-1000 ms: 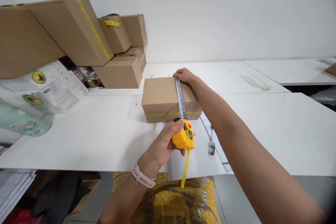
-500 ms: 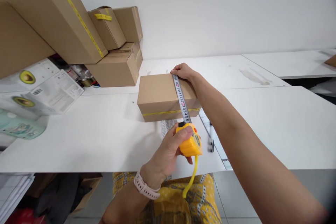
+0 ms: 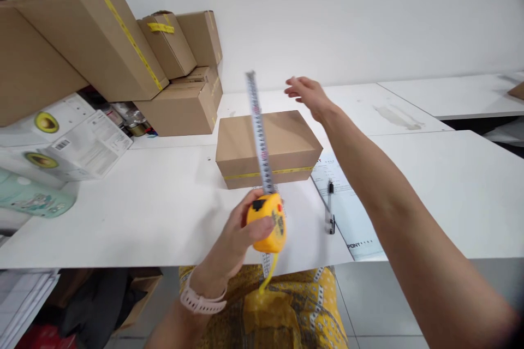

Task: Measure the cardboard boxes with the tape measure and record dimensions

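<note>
My left hand (image 3: 237, 234) is closed around a yellow tape measure (image 3: 268, 221) above the near table edge. Its steel blade (image 3: 257, 128) sticks up and away, free in the air over a small brown cardboard box (image 3: 266, 144) with yellow tape along its front. My right hand (image 3: 309, 95) hovers above the box's far right corner, fingers spread, holding nothing and apart from the blade. The box rests on the white table (image 3: 143, 212).
Printed sheets (image 3: 347, 212) and a black pen (image 3: 329, 207) lie right of the box. Stacked cardboard boxes (image 3: 123, 54) and white avocado-printed cartons (image 3: 65, 136) crowd the left. A teal roll (image 3: 33, 199) lies at the far left edge.
My right hand let go of the blade's end and rose off the box. The blade lifted off the box top and swung left and upward; my left hand moved the case slightly left.
</note>
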Available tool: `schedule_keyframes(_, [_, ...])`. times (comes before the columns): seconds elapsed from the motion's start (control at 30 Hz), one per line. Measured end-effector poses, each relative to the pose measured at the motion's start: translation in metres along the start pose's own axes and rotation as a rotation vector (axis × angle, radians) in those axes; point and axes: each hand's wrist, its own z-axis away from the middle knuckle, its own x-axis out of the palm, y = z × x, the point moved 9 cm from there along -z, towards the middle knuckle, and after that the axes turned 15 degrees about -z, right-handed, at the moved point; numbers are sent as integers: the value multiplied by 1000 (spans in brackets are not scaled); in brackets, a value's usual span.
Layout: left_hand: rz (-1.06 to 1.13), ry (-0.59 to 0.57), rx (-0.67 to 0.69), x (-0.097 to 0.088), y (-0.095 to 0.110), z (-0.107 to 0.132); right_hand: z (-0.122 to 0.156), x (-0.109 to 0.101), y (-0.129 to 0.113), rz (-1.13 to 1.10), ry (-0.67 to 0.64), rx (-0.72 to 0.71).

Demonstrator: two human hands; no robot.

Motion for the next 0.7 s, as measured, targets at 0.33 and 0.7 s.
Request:
schedule_keyframes(0.33, [-304,336,122,-121,-4,-15,138,-44,76,-80,80,193])
schedule_keyframes(0.7, [-286,290,343,-119,103,-42,53,-45,-9,466,201,-142])
